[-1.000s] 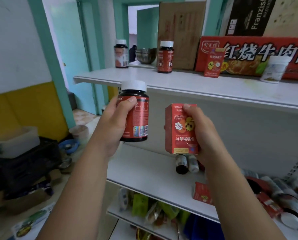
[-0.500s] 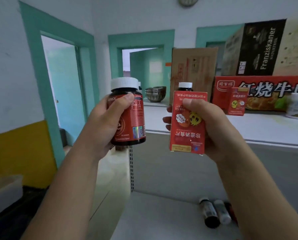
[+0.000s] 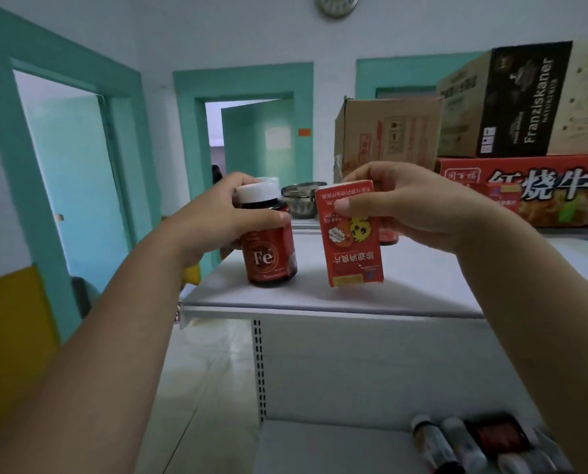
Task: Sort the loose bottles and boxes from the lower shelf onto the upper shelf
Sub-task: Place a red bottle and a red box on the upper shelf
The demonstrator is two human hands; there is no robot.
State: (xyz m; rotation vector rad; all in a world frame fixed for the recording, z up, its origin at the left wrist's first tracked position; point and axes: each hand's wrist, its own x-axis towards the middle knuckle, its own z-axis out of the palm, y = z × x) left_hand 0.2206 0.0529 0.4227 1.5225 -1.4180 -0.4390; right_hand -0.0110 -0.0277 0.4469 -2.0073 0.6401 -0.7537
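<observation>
My left hand [image 3: 214,217] grips a dark bottle [image 3: 268,254] with a white cap and a red "Fe" label; the bottle's base stands on the white upper shelf [image 3: 320,295] near its left front corner. My right hand [image 3: 405,206] pinches the top of a red box [image 3: 352,244] with a yellow cartoon figure, printed upside down, held upright just right of the bottle with its bottom edge at the shelf surface. Small vials [image 3: 436,443] lie on the lower shelf [image 3: 320,446] at the bottom right.
At the back of the upper shelf stand a metal bowl [image 3: 301,200], a brown carton [image 3: 385,138], a long red noodle box [image 3: 539,189] with a small red box in front, and a Franziskaner carton [image 3: 511,100] on top. Teal doorways open to the left.
Both hands have risen from below the upper shelf and moved forward over it. The bottle now stands on the shelf and the red box is down at its surface. My view has tilted upward.
</observation>
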